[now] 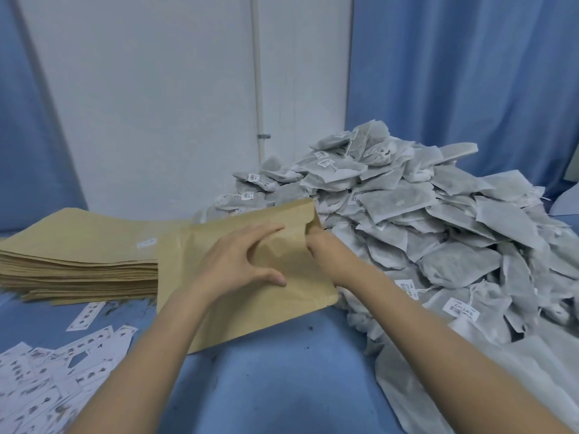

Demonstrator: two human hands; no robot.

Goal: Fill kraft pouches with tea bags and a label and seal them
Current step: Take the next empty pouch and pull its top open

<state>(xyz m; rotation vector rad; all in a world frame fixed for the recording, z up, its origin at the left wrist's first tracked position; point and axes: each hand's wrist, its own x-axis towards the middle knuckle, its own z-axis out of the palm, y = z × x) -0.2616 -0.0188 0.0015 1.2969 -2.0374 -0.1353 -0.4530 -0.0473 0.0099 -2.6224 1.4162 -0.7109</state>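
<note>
A kraft pouch [200, 277] lies tilted on the blue table, its mouth facing right toward the tea bags. My left hand [241, 261] rests on top of it, fingers spread and thumb pressing the paper. My right hand [316, 242] is pushed into the pouch's mouth; its fingers are hidden inside, only the wrist shows. A large heap of grey-white tea bags [438, 233] with strings and small tags fills the right side. Printed white labels [47, 380] lie scattered at the lower left.
A thick stack of flat kraft pouches [78, 255] sits at the left behind the labels. White non-woven sheet [470, 386] lies under the tea bag heap. Blue curtains and a white wall stand behind. Blue tabletop [282, 371] shows between my forearms.
</note>
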